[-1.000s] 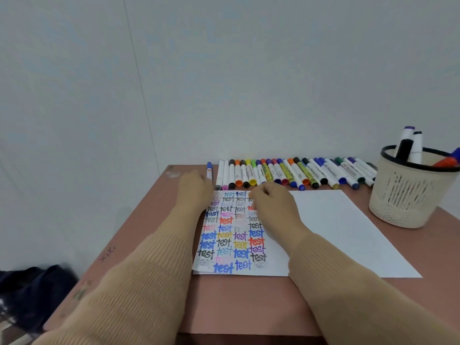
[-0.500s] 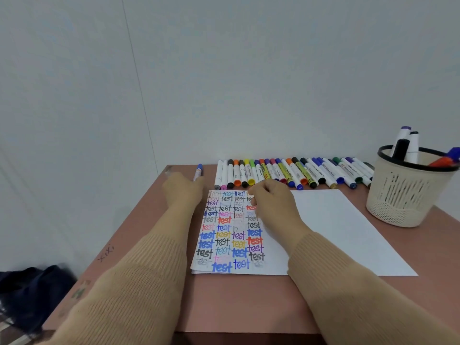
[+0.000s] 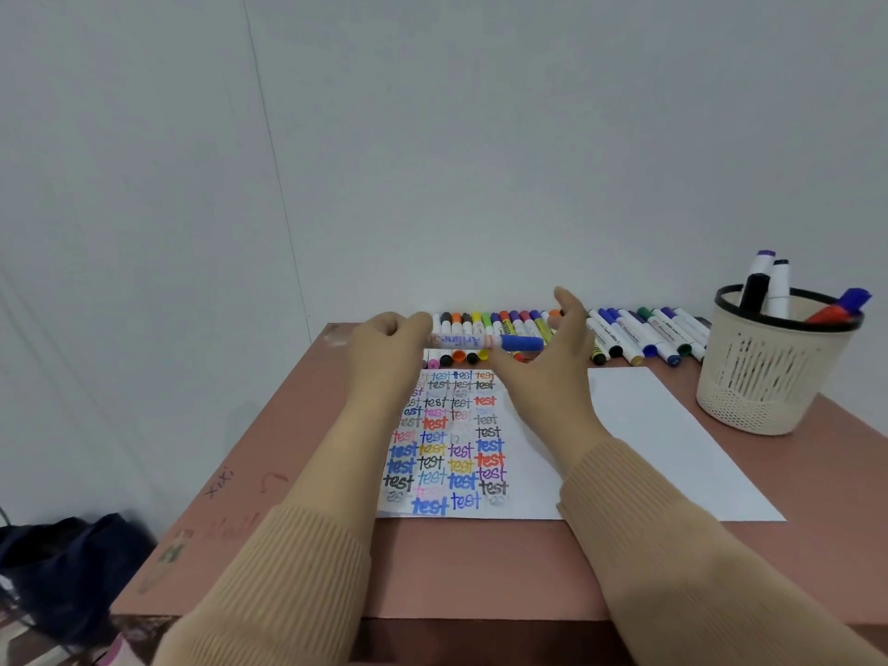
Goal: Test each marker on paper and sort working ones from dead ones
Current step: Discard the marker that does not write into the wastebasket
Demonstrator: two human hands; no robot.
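Now left hand (image 3: 384, 350) grips one blue-capped marker (image 3: 480, 342) sideways, right hand (image 3: 552, 362) spread open beside its cap; basket (image 3: 769, 377) holds four.

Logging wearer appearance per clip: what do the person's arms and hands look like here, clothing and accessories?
Both arms wear long sleeves of tan ribbed knit, the left sleeve and right sleeve alike, each ending in a cuff on the forearm. The left hand and right hand are bare: no gloves, rings or watch show. The fabric shows no logo.

Both arms stretched forward. Left hand (image 3: 384, 343) curled, pinching marker (image 3: 480, 341) end. Right hand (image 3: 552, 362) splayed, fingers straight.
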